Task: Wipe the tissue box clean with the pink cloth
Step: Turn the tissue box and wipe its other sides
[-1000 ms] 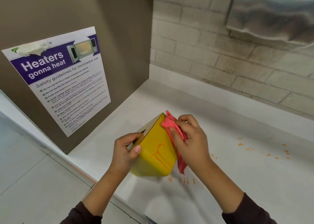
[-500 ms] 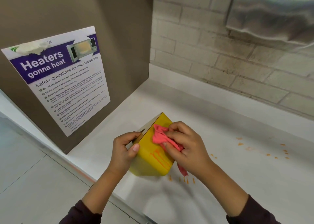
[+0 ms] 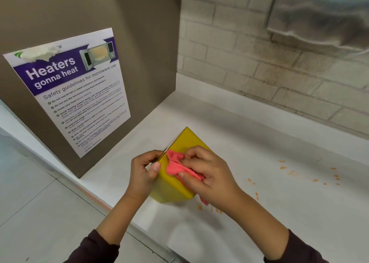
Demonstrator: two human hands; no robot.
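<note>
The yellow tissue box sits tilted at the near edge of the white bench. The left hand closes its grip on the box's side; the right hand, just beside it, presses the bunched pink cloth against the yellow face. Risk — hard rubbing could push the box off the edge, or drag the cloth through the orange splatter below the right grip.

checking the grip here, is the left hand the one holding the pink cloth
No, the right hand presses the pink cloth against the yellow tissue box, while the left hand only steadies the box.
</note>
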